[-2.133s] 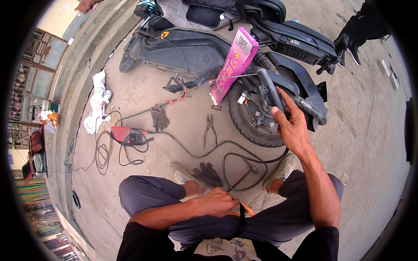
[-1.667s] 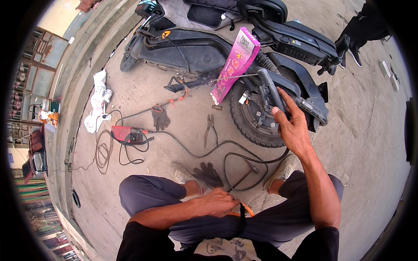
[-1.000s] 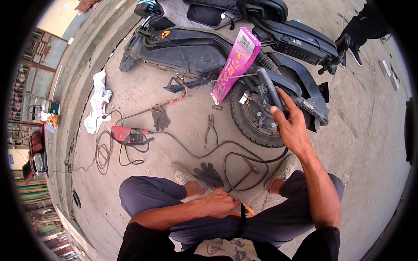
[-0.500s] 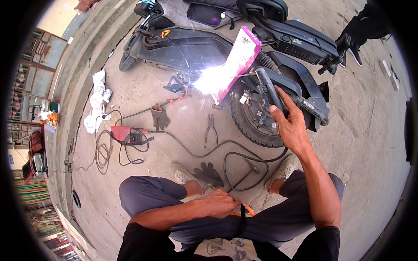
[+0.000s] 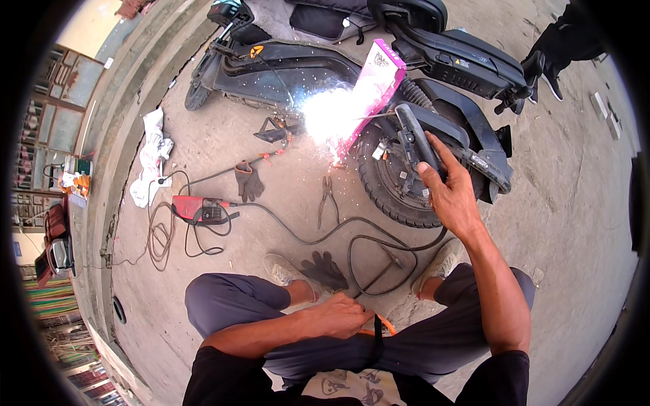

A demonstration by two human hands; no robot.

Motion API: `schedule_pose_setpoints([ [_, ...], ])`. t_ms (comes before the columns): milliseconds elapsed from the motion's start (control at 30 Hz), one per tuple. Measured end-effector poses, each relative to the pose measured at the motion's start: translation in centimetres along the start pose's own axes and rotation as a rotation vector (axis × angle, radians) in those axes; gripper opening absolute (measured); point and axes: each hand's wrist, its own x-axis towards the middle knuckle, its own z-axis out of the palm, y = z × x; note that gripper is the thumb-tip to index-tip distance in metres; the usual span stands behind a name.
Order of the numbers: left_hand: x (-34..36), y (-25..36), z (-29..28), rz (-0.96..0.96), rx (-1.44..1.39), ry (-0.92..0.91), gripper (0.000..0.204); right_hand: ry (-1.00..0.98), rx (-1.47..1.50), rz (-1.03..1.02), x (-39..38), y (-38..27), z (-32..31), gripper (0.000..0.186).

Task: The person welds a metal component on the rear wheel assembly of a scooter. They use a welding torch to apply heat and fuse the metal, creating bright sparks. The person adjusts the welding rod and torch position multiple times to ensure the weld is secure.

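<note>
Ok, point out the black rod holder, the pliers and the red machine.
Black rod holder [image 5: 418, 137]: head view, its mid-body.
Pliers [image 5: 326, 193]: head view, around their pivot.
Red machine [image 5: 187, 206]: head view, its red casing.

One electrode holder [image 5: 421, 141], one pink box [image 5: 386, 68], two gloves [image 5: 323, 272], one hammer [image 5: 380, 276], one pair of pliers [image 5: 326, 197]

A head-worn fisheye looks down over lap [image 5: 430, 344] and ground [image 5: 575, 230].

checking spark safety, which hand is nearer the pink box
Right: the right hand holds the black handle, lower right of the pink box in view; the left hand is farther back, by the lap.
</note>
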Motion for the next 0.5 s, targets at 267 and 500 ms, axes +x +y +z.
schedule_pose_setpoints([
  [267,0.00,-0.08,0.28,0.005,0.003,0.008,0.025,-0.002,0.014,-0.012,0.00,0.05,0.11,0.053],
  [500,-0.05,-0.29,0.69,0.022,0.000,0.034,0.022,-0.011,0.002,0.007,0.01,-0.19,0.13,0.053],
])
